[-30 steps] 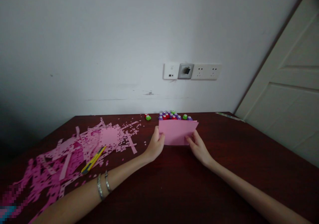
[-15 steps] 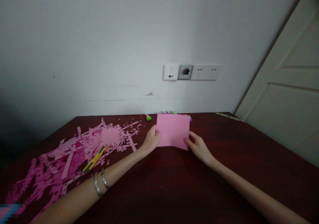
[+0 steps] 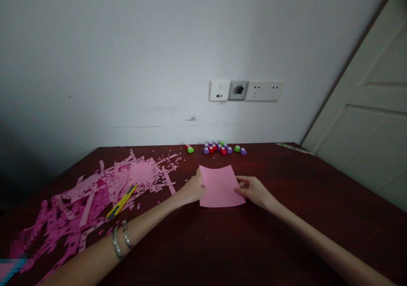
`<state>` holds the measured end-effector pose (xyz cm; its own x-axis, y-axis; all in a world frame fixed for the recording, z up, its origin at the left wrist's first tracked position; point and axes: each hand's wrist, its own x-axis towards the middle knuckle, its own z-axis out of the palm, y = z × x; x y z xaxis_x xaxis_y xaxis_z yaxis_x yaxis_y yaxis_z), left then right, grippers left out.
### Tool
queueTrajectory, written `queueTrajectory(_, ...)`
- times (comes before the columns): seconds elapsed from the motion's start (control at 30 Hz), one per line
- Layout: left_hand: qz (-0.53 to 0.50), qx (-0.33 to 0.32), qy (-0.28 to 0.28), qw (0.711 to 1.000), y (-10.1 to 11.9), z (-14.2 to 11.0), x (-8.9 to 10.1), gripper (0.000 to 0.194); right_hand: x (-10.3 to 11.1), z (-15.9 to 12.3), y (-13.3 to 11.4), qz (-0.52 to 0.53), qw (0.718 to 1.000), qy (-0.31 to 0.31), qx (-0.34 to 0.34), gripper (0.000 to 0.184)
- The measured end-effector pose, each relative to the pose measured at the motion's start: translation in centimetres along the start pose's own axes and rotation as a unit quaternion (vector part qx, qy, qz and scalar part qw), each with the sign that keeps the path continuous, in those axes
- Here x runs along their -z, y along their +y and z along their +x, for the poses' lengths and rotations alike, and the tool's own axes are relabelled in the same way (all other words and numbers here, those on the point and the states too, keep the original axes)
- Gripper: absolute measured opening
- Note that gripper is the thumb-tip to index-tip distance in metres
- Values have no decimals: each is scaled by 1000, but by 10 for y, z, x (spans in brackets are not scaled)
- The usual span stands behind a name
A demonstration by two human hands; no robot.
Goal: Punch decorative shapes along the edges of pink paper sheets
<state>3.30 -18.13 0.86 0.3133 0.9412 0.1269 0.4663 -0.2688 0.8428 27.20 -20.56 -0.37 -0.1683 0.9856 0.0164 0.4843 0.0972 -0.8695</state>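
Note:
A square sheet of pink paper (image 3: 220, 187) is held between my two hands over the dark red-brown table, its surface slightly curved. My left hand (image 3: 193, 187) is closed on the paper's left edge, with the thumb on top. On the opposite edge, my right hand (image 3: 253, 190) pinches the sheet between thumb and fingers. Two silver bracelets (image 3: 117, 242) circle my left forearm. Left of that arm, a yellow utility knife (image 3: 122, 202) lies on a heap of cut pink paper strips and scraps (image 3: 92, 192).
Several small purple, red and green figures with eyes (image 3: 218, 147) stand along the table's back edge. A thin ruler-like strip (image 3: 294, 148) lies at the back right. Wall sockets (image 3: 263, 91) sit above the table (image 3: 286, 209), and a white door (image 3: 375, 120) is on the right.
Both hands have brought the pink paper down and nearer, tilting it flatter. The small figures behind it now show. Both hands keep their hold on its edges.

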Motion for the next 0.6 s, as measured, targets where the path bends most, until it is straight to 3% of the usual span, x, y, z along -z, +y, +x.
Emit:
queueTrajectory(0.1,42,26,-18,999,-1,0,-1,61,2,-1,-2,-40,999,6,3,27)
queueTrajectory(0.27,50,14,-18,998,-5,4,1,56,3,-5,-14,-103,994,31,31,15)
queueTrajectory(0.43,134,34,-46,989,-1,9,7,64,4,-6,-18,-153,987,36,25,17)
queueTrajectory(0.6,132,52,-60,988,4,13,15,73,4,-1,-7,-41,999,6,7,22)
